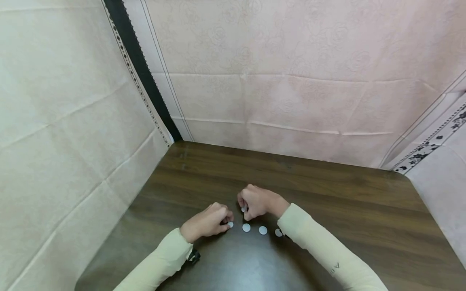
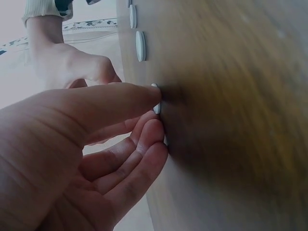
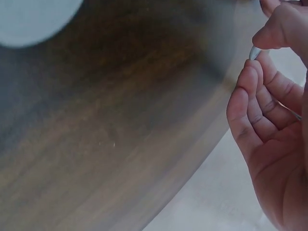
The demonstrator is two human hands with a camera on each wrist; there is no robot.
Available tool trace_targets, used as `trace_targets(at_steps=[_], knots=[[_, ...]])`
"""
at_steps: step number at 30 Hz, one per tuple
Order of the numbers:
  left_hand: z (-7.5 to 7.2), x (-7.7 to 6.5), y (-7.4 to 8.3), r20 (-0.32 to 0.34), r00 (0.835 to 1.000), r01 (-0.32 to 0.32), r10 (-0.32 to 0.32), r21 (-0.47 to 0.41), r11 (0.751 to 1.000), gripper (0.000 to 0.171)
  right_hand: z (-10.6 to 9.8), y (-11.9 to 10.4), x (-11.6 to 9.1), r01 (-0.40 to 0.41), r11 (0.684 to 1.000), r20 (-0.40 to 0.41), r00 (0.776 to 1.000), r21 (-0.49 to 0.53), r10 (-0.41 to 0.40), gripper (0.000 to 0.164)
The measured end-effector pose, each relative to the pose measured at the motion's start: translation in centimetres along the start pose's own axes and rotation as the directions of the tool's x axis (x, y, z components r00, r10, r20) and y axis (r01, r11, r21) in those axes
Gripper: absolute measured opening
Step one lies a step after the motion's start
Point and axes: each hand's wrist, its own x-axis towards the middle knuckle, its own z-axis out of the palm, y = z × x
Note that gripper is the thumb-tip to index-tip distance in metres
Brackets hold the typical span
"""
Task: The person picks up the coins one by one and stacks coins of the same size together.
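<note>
My left hand (image 1: 209, 221) is low on the wooden table, its thumb and fingertips at a small round white disc (image 1: 230, 224). In the left wrist view, thumb and fingers pinch that white disc (image 2: 157, 100) by its edges, close against the tabletop. My right hand (image 1: 257, 201) pinches another white disc (image 1: 244, 209) between thumb and fingers. The right wrist view shows this held disc (image 3: 254, 53) edge-on, with the other fingers curled below it. Beside the hands, a row of discs lies flat: one disc (image 1: 246, 228), a second (image 1: 263, 230) and a third (image 1: 278, 233) by the right sleeve.
The dark brown wooden table (image 1: 225, 165) has rounded corners. Pale patterned cloth (image 1: 291, 97) hangs behind its far edge, and more cloth (image 1: 73, 161) hangs along the left side. A dark wrist strap (image 1: 194, 256) shows at the left cuff.
</note>
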Motion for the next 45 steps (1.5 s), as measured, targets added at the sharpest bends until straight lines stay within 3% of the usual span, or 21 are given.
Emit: trace_targets(at_steps=[12,23,31,45], knots=[[0.0,-0.3,0.3,-0.035,0.999,-0.015,0.015,-0.006,1.0,0.007,1.4,-1.3,-0.9,-0.023,0.999,-0.036,0.999,0.025,0.024,0.018],[0.1,-0.3,0.6,-0.034,0.999,0.018,-0.018,0.006,1.0,0.015,2.6,-2.3,-1.0,0.003,0.998,-0.068,0.998,0.056,0.001,0.014],[0.4,-0.4,0.7,-0.084,0.996,-0.001,0.003,0.027,1.0,0.017,3.0,-2.8,-1.0,-0.029,0.997,-0.079,0.996,0.076,0.035,0.013],[0.6,-0.6,0.4,-0.1,0.993,0.061,-0.061,-0.001,0.998,0.019,3.7,-3.4,-0.4,-0.076,0.994,-0.078,0.994,0.084,0.082,0.016]])
